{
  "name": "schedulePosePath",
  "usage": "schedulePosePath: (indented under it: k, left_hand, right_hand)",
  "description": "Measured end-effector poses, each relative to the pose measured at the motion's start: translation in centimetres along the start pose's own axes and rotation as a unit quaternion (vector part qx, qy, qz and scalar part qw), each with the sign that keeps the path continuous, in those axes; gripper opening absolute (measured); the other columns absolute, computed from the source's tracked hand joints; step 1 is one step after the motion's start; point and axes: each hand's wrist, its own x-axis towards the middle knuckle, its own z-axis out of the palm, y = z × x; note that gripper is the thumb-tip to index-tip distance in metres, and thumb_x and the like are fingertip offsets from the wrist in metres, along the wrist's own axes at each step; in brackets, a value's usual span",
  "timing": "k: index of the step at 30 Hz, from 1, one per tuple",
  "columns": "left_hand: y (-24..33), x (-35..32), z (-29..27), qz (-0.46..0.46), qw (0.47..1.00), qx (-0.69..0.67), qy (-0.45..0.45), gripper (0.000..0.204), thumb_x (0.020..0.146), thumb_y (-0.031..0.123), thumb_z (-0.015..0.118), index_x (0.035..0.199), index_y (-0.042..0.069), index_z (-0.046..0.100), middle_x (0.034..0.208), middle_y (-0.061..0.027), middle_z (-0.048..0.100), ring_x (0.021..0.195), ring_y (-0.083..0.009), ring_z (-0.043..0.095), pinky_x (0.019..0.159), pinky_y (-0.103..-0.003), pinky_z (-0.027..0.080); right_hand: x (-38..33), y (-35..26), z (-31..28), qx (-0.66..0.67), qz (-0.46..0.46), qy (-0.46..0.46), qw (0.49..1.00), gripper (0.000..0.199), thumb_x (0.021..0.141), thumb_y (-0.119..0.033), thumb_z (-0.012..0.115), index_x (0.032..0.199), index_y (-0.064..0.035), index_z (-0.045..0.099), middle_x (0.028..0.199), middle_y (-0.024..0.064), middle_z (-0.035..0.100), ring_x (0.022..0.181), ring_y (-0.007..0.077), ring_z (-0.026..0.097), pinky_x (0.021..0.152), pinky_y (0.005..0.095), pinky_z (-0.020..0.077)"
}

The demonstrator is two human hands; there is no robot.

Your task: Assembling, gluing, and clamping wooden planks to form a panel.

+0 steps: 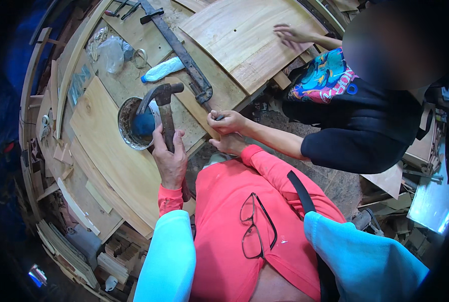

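My left hand (170, 163) is closed around the handle of a claw hammer (166, 108), its head raised above the worktable. My right hand (230, 144) is closed at the near end of a narrow wooden strip (197, 110); its fingers are partly hidden. Just above it, a co-worker's hand (227, 122) grips the screw end of a long metal bar clamp (176, 48), which lies across the table. Behind the hammer stands a round tin (125, 144) with something blue inside. A white bottle with a blue cap (163, 69) lies beside the clamp.
A wide wooden panel (249, 40) lies at the far right, with the co-worker's other hand (292, 34) over its edge. Another long panel (108, 141) lies at left. A plastic bag (115, 54) and a tape roll (140, 58) are farther back. Eyeglasses (257, 226) hang on my shirt.
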Motion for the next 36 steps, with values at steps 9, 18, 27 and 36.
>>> schedulePosePath:
  k: [9,18,27,36]
  left_hand:
    - [0.9,-0.2,-1.2,-0.053,0.998,-0.040,-0.020,0.023,0.102,0.011,0.060,0.123,0.002,0.055,0.083,-0.0018,0.066,0.058,-0.0047,0.052,0.050,-0.022,0.041]
    - [3.3,0.3,-2.2,0.026,0.996,-0.075,0.027,0.013,0.103,0.010,0.059,0.112,0.002,0.055,0.089,-0.0023,0.064,0.062,-0.0049,0.052,0.054,-0.020,0.043]
    - [3.5,1.0,-2.0,0.008,0.996,-0.093,0.010,0.059,0.104,0.005,0.052,0.157,0.009,0.029,0.090,-0.0009,0.063,0.061,-0.0040,0.048,0.053,-0.020,0.041]
    - [0.9,4.6,1.2,0.185,0.975,0.105,-0.062,0.057,0.098,0.000,0.052,0.153,0.007,0.041,0.139,-0.0188,0.059,0.107,-0.0261,0.066,0.089,-0.036,0.052]
  right_hand:
    - [-0.9,0.9,1.3,0.134,-0.081,0.005,0.988,0.074,0.077,-0.044,0.078,0.122,0.0033,0.042,0.103,0.0317,0.065,0.111,0.0436,0.062,0.088,0.0490,0.0483]
    - [-6.8,-3.8,-6.4,0.150,-0.137,0.036,0.979,0.068,0.079,-0.035,0.081,0.117,0.0021,0.039,0.098,0.0370,0.063,0.096,0.0538,0.062,0.080,0.0534,0.0503]
    - [-11.9,-1.6,-8.4,0.116,-0.224,0.208,0.945,0.043,0.092,-0.022,0.070,0.121,-0.0011,0.047,0.091,0.0255,0.062,0.086,0.0479,0.063,0.074,0.0466,0.0498]
    - [-14.3,-1.2,-9.8,0.122,-0.150,0.299,0.935,0.049,0.088,-0.015,0.070,0.127,0.0000,0.044,0.105,0.0312,0.061,0.095,0.0529,0.061,0.078,0.0517,0.0519]
